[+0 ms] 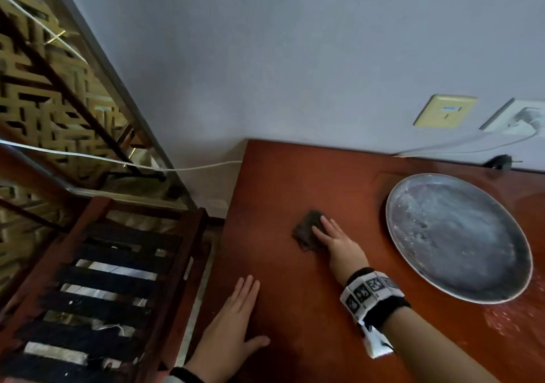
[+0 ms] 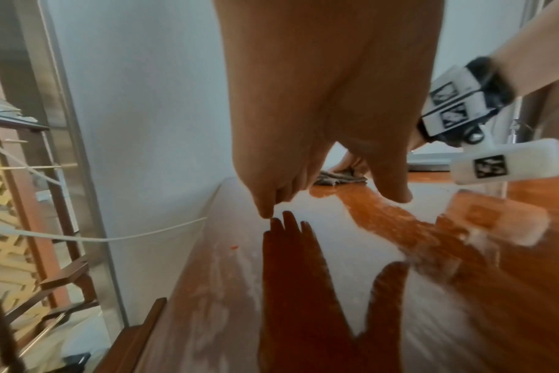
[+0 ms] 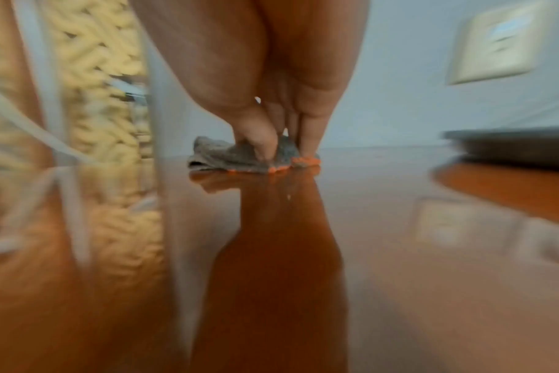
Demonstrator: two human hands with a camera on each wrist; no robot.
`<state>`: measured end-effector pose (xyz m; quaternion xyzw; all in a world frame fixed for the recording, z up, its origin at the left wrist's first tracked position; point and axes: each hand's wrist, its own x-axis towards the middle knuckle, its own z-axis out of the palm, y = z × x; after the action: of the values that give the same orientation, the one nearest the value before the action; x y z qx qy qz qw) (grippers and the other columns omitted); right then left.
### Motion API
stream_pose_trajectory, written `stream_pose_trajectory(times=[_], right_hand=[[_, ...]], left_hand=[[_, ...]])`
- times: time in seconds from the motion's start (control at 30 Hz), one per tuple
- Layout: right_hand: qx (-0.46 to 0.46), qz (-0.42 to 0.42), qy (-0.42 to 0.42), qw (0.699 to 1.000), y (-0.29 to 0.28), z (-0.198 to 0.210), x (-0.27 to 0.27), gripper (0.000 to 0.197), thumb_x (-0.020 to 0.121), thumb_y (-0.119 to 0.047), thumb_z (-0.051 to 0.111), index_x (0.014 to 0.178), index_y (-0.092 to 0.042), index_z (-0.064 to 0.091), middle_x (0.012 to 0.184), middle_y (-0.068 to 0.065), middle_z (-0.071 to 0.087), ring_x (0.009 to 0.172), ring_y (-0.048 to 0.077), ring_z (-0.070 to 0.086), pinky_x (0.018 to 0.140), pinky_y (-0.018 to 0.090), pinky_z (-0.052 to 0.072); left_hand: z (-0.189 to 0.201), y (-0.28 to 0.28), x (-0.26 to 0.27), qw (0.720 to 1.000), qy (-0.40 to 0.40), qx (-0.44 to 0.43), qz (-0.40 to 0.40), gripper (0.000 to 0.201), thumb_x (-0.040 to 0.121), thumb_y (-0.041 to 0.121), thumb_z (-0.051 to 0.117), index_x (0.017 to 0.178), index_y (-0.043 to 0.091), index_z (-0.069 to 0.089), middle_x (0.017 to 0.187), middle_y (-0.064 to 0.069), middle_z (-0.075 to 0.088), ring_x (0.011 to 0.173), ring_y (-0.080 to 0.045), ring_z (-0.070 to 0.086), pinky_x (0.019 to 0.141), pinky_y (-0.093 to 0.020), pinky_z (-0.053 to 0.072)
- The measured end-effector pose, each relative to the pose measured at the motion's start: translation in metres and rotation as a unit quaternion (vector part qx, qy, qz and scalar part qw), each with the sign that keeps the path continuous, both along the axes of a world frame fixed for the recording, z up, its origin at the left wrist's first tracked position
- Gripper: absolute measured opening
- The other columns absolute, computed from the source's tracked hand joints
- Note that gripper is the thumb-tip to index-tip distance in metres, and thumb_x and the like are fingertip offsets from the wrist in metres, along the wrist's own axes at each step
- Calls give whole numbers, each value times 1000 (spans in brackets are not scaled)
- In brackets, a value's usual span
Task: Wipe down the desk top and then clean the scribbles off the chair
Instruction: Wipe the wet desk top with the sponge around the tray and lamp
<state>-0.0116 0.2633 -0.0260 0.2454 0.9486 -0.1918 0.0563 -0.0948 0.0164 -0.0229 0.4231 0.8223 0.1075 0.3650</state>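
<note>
Here the right hand (image 1: 339,239) presses a small grey rag (image 1: 308,229) flat on the red-brown desk top (image 1: 280,182), with straight fingers on top and the thumb against the side of the rag, just left of the big grey round plate (image 1: 460,235). The left hand (image 1: 233,320) lies open and flat on the desk top, far left of the plate, near the edge. The slatted wooden chair (image 1: 97,279) stands beyond that edge, not yet cleaned. One risk, I think: a wide stroke to the right could push the plate, because the glossy surface looks slippery.
</note>
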Motion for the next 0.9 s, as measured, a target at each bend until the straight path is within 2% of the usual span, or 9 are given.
stream_pose_trajectory(times=[0.07,0.2,0.27,0.37,0.53,0.67,0.73,0.83,0.9], right_hand=[[17,-72,-26,997,13,3,2,72,87,9,35,147,-29,23,158,-4,1,146,16,5,109,33,34],[33,151,12,988,-43,-16,49,41,78,-18,50,114,-26,67,134,-1,52,118,23,57,76,20,55],[35,235,-14,971,-66,-18,81,37,77,-36,53,112,-39,65,129,-11,57,117,11,57,72,10,51],[16,189,18,982,-27,-18,78,38,88,-25,35,110,-34,65,122,-4,63,108,15,64,75,14,51],[46,-85,-102,990,73,5,20,62,93,9,27,149,-15,17,157,11,1,145,27,5,114,37,26],[78,-130,-142,978,71,10,-10,54,98,-7,30,148,-2,10,155,22,-2,143,38,-1,118,42,9],[38,-85,-113,989,42,7,-6,54,98,-7,29,148,0,11,155,19,1,143,38,0,117,41,12],[36,134,-23,990,-18,3,30,48,80,-6,35,118,-4,64,134,13,54,128,29,46,98,31,45],[-6,234,-26,972,-48,11,62,49,82,-7,33,118,-10,65,135,10,53,130,25,44,97,28,45]], left_hand=[[1,6,7,1000,7,-15,-23,95,87,50,56,148,26,-14,145,16,-31,136,-1,-24,115,-23,6],[1,19,16,999,24,-33,-29,94,89,48,55,149,20,-11,146,6,-35,133,-5,-28,115,-22,3],[3,25,20,999,22,-36,-14,93,90,45,56,150,18,-10,145,6,-35,138,-9,-25,115,-23,10],[8,32,27,999,19,-29,8,88,92,40,55,150,17,-7,151,5,-29,140,-6,-21,115,-19,16],[12,37,47,999,17,-35,15,79,94,36,52,151,22,-2,155,6,-23,140,-2,-16,112,-15,14],[14,31,63,998,9,-51,30,78,96,36,49,150,20,-5,155,5,-22,136,0,-20,105,-10,1],[16,26,67,997,18,-54,45,78,96,35,49,150,19,-5,155,5,-22,129,2,-22,103,-10,-4],[19,24,67,994,24,-47,91,80,95,32,51,150,19,-7,154,8,-21,133,1,-20,105,-12,-2],[22,27,67,992,21,-35,118,81,95,28,52,149,21,-9,152,14,-18,139,-2,-15,109,-13,3]])
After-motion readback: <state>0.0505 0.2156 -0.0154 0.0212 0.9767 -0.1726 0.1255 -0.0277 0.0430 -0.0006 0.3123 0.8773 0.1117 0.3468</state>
